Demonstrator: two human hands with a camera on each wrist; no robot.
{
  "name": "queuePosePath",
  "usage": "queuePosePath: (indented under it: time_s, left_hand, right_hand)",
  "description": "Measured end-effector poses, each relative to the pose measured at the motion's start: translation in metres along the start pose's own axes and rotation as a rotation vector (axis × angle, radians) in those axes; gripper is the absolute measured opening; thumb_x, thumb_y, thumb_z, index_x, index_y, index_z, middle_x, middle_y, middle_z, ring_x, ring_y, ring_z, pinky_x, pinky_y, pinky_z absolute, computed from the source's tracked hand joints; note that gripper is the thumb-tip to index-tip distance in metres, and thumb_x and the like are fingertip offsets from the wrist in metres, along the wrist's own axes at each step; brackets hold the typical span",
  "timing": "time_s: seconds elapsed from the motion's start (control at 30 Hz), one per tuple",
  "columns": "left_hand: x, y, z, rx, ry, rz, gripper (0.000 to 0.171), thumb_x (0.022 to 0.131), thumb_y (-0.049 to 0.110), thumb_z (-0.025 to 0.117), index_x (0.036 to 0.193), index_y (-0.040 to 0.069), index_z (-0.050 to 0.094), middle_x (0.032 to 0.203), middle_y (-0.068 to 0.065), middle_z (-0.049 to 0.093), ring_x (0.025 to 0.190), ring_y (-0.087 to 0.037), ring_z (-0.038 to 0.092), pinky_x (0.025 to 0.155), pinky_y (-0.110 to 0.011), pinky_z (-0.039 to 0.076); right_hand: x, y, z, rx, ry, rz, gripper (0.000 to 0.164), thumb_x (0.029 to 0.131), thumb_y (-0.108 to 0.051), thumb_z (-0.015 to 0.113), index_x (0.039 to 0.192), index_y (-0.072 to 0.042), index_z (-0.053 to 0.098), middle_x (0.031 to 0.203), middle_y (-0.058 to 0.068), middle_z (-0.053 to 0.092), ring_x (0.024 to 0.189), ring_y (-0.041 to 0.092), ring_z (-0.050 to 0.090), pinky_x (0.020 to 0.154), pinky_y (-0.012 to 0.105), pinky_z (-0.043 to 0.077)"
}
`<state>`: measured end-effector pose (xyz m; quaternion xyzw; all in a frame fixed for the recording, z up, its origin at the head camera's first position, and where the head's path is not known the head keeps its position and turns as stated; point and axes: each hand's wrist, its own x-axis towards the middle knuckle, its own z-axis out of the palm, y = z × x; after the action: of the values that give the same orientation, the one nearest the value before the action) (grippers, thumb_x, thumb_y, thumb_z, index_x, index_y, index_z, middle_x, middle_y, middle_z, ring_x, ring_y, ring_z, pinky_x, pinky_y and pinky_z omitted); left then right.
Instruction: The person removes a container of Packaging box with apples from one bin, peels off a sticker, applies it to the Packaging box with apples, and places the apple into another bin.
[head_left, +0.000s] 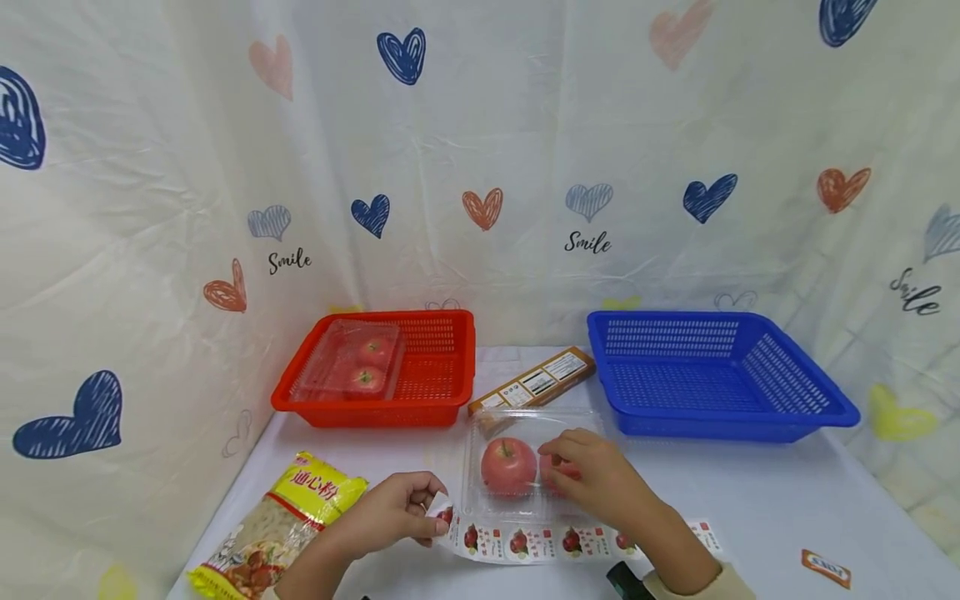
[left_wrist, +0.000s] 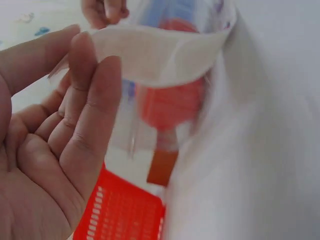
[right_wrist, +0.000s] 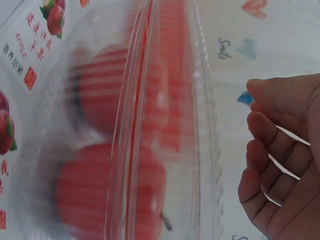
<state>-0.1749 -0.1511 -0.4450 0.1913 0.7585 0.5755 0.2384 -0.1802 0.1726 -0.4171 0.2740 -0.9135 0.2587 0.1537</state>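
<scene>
Head view: a person's left hand (head_left: 397, 510) pinches the lifted left end of a strip (head_left: 519, 543) of apple labels on a white tabletop (head_left: 420, 575), just in front of a clear box (head_left: 474, 467) that holds two apples (head_left: 508, 468). The right hand (head_left: 592, 473), fingers loosely bent and grasping nothing visible, is over the right-hand apple, its forearm crossing above the strip. A brown carton (head_left: 536, 383) lies behind the box, between a red basket (head_left: 375, 414) and a blue basket (head_left: 705, 421). A second box (head_left: 348, 358) of apples sits in the red basket; a yellow bag (head_left: 285, 525) lies beside the left forearm, an orange packet (head_left: 827, 569) at far right. A heart-print curtain (head_left: 480, 108) hangs behind.

Left wrist view: thumb and fingertips grip the strip, its pale underside arching across the blurred box and apples. Part of the other hand shows at the top, the red basket at the bottom.

Right wrist view: the right hand, fingers curved and holding nothing, appears beside the ridged edge of the box. The apples blur through the plastic; the labels at left bear red fruit, Chinese characters and the word "APPLE."
</scene>
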Motion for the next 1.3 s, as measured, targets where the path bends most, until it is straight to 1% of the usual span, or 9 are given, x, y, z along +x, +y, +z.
queuePosePath:
  time_s: [0.1, 0.2, 0.4, 0.53, 0.73, 0.87, 1.0, 1.13, 1.3]
  left_hand:
    - [0.006, 0.011, 0.007, -0.123, -0.016, 0.049, 0.025, 0.085, 0.008, 0.075, 0.104, -0.001, 0.061, 0.086, -0.013, 0.064, 0.073, -0.022, 0.065, 0.068, -0.038, 0.059]
    - [0.011, 0.020, 0.016, -0.192, -0.031, 0.079, 0.026, 0.086, 0.008, 0.074, 0.104, -0.004, 0.060, 0.087, -0.013, 0.065, 0.074, -0.020, 0.064, 0.068, -0.037, 0.059]
    - [0.020, 0.030, 0.034, -0.275, -0.035, 0.116, 0.027, 0.087, 0.006, 0.073, 0.106, -0.006, 0.058, 0.087, -0.011, 0.065, 0.074, -0.018, 0.064, 0.069, -0.034, 0.059]
    - [0.026, 0.034, 0.043, -0.306, -0.045, 0.131, 0.027, 0.087, 0.004, 0.072, 0.107, -0.007, 0.056, 0.085, -0.009, 0.064, 0.075, -0.017, 0.064, 0.070, -0.036, 0.059]
    - [0.029, 0.038, 0.045, -0.335, -0.122, 0.148, 0.028, 0.088, 0.006, 0.072, 0.109, -0.006, 0.058, 0.092, -0.010, 0.066, 0.084, -0.017, 0.066, 0.078, -0.037, 0.057]
    - [0.027, 0.037, 0.040, -0.374, -0.184, 0.200, 0.034, 0.092, 0.006, 0.066, 0.118, -0.013, 0.054, 0.102, -0.011, 0.067, 0.093, -0.018, 0.066, 0.085, -0.038, 0.054]
    - [0.024, 0.037, 0.036, -0.424, -0.227, 0.244, 0.040, 0.096, 0.002, 0.058, 0.128, -0.018, 0.046, 0.112, -0.014, 0.067, 0.097, -0.020, 0.067, 0.089, -0.040, 0.052]
    - [0.023, 0.037, 0.035, -0.440, -0.212, 0.224, 0.042, 0.096, 0.001, 0.057, 0.131, -0.018, 0.045, 0.114, -0.015, 0.067, 0.095, -0.020, 0.068, 0.088, -0.038, 0.053]
    - [0.024, 0.037, 0.035, -0.453, -0.174, 0.180, 0.040, 0.094, -0.002, 0.060, 0.129, -0.016, 0.047, 0.107, -0.010, 0.068, 0.091, -0.017, 0.068, 0.085, -0.038, 0.054]
  right_hand:
    - [0.002, -0.008, 0.002, 0.048, 0.022, -0.063, 0.026, 0.081, -0.013, 0.079, 0.106, -0.016, 0.072, 0.090, -0.016, 0.060, 0.085, 0.003, 0.054, 0.076, 0.027, 0.053]
    - [0.003, -0.015, 0.006, 0.115, 0.054, -0.178, 0.029, 0.079, -0.008, 0.080, 0.106, -0.016, 0.072, 0.088, -0.015, 0.060, 0.083, 0.006, 0.056, 0.074, 0.026, 0.052]
    - [0.006, -0.029, 0.013, 0.301, 0.157, -0.421, 0.030, 0.075, 0.000, 0.081, 0.100, -0.014, 0.072, 0.089, -0.011, 0.064, 0.080, 0.005, 0.059, 0.071, 0.017, 0.050]
    - [0.007, -0.037, 0.014, 0.359, 0.161, -0.503, 0.026, 0.079, -0.003, 0.080, 0.100, -0.017, 0.073, 0.094, -0.009, 0.067, 0.083, 0.005, 0.062, 0.073, 0.015, 0.050]
    - [0.007, -0.041, 0.015, 0.362, 0.122, -0.514, 0.025, 0.081, -0.005, 0.078, 0.103, -0.016, 0.073, 0.096, -0.008, 0.066, 0.086, 0.006, 0.062, 0.073, 0.017, 0.051]
    - [0.006, -0.040, 0.014, 0.376, 0.091, -0.464, 0.023, 0.082, -0.006, 0.077, 0.102, -0.018, 0.073, 0.098, -0.010, 0.065, 0.087, 0.005, 0.062, 0.073, 0.019, 0.052]
    - [0.007, -0.037, 0.014, 0.364, 0.100, -0.436, 0.023, 0.082, -0.006, 0.077, 0.101, -0.020, 0.073, 0.099, -0.012, 0.064, 0.086, 0.004, 0.061, 0.071, 0.018, 0.052]
    - [0.009, -0.036, 0.015, 0.345, 0.117, -0.451, 0.023, 0.081, -0.005, 0.078, 0.099, -0.019, 0.074, 0.098, -0.011, 0.065, 0.086, 0.004, 0.062, 0.071, 0.017, 0.051]
    - [0.010, -0.038, 0.014, 0.288, 0.127, -0.504, 0.019, 0.082, -0.007, 0.078, 0.097, -0.017, 0.075, 0.097, -0.010, 0.063, 0.089, 0.005, 0.060, 0.076, 0.014, 0.050]
